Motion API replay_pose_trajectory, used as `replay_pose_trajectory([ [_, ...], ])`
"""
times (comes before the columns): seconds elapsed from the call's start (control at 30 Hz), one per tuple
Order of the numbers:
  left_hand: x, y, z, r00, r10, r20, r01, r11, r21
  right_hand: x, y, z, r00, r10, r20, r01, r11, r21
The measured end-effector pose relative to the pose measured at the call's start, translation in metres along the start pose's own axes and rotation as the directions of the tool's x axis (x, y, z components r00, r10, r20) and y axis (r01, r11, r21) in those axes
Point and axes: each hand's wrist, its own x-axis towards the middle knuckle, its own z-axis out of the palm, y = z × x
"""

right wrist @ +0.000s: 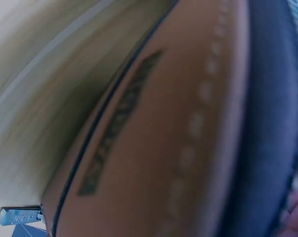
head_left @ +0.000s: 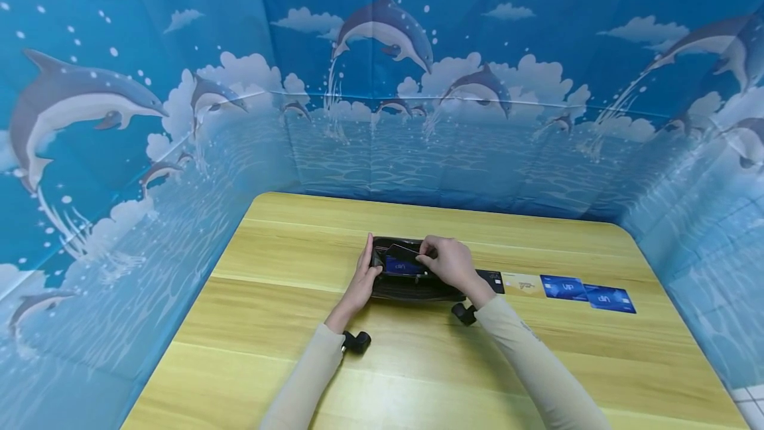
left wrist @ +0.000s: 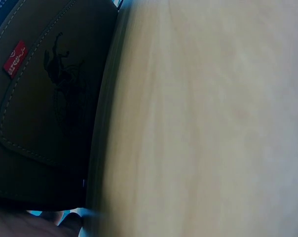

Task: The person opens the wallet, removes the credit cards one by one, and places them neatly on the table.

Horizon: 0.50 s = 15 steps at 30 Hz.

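Note:
A dark zip wallet [head_left: 414,292] lies open on the table, its mouth facing up. My left hand [head_left: 359,281] grips its left end, thumb over the near edge and fingers along the outer side. At the right part of the mouth, my right hand [head_left: 451,263] pinches the corner of a thin black card [head_left: 403,251] that is partly inside. A blue card [head_left: 398,266] shows in the wallet in front of it. The left wrist view gives the stitched outside of the wallet [left wrist: 45,133] with a red tag [left wrist: 15,58]; brown stitched leather [right wrist: 154,148] fills the right wrist view.
Right of the wallet, a row of cards lies on the wooden table [head_left: 268,324]: a black card [head_left: 493,279], a gold card [head_left: 524,285] and two blue cards [head_left: 564,287], slightly overlapping. A dolphin-print curtain [head_left: 370,144] stands behind and beside the table.

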Motion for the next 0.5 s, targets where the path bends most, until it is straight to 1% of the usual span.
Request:
replay_pose_trajectory([
  [0.13, -0.0012, 0.0004, 0.001, 1.0, 0.001, -0.009, 0.0, 1.0, 0.027, -0.0005, 0.0013, -0.0033, 0.999, 0.024, 0.04, -0.028, 0.995, 0.093],
  [0.23, -0.0015, -0.0001, 0.0017, 1.0, 0.001, -0.013, -0.001, 1.0, 0.026, -0.0011, 0.0021, -0.0049, 0.997, 0.045, 0.059, -0.054, 0.986, 0.161],
  [0.43, -0.0018, -0.0007, 0.0024, 1.0, 0.001, -0.019, -0.001, 1.0, 0.008, -0.0015, 0.0055, -0.0045, 0.996, 0.06, 0.066, -0.077, 0.951, 0.299],
  [0.5, -0.0015, -0.0002, 0.0022, 1.0, -0.013, -0.015, 0.013, 1.0, 0.012, -0.0012, 0.0077, -0.0031, 0.995, 0.066, 0.07, -0.086, 0.937, 0.338],
])
